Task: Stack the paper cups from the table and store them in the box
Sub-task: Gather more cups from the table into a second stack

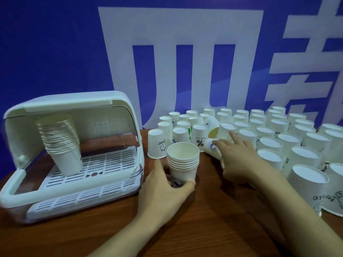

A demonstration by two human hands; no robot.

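Observation:
My left hand (pixel 167 184) grips the bottom cup of a short upright stack of white paper cups (pixel 182 160) standing on the brown table. My right hand (pixel 239 156) reaches out flat over the table, fingers straight. Its index fingertip touches an upside-down cup (pixel 226 129), and its thumb lies over a tipped cup (pixel 211 146) with a blue print. Many more upside-down paper cups (pixel 289 141) fill the table's right half. The white storage box (pixel 128 115) stands at the left with its clear lid raised; a tall leaning cup stack (pixel 63 143) rests on its slatted tray.
Another tipped cup (pixel 211 127) shows its gold inside among the back rows. A single upside-down cup (pixel 156 143) stands between the box and the stack. A blue wall with large white characters runs behind. Bare wooden table (pixel 185 229) lies in front of me.

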